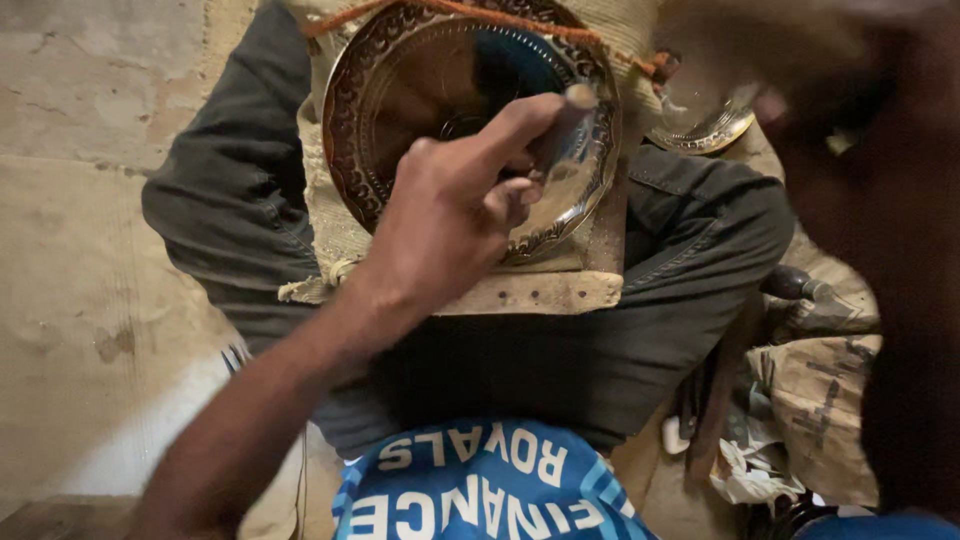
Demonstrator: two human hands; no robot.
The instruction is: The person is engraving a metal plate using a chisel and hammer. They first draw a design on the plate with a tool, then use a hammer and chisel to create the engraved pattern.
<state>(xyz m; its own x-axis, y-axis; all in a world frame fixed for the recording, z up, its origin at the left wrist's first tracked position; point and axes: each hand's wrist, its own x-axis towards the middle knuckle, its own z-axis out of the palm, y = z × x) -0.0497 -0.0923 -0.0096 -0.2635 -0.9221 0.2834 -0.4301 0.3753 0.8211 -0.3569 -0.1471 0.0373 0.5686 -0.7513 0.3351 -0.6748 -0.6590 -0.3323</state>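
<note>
The left hand (450, 215) is closed around a slim metal punch (570, 130), fingers curled and thumb pressed along its shaft, with the tool's tip resting on the face of a round engraved brass plate (400, 100). That plate, polished in the middle and worked with a scrolled border around the rim, lies on a burlap pad (325, 215) over a wooden board (560, 290) laid across the person's lap, between knees in dark grey trousers (230, 190). An orange cord (520, 20) runs across the plate's far edge. The right hand (800, 70) shows only as a dark blur at the upper right, raised close to the camera; whether it is open or grips anything cannot be told. Just beyond the right knee sits a second, smaller shiny metal dish (705, 125), partly hidden by that blur. On the floor to the right lie crumpled paper scraps (750, 475) and a dark-handled tool (795, 285)
</note>
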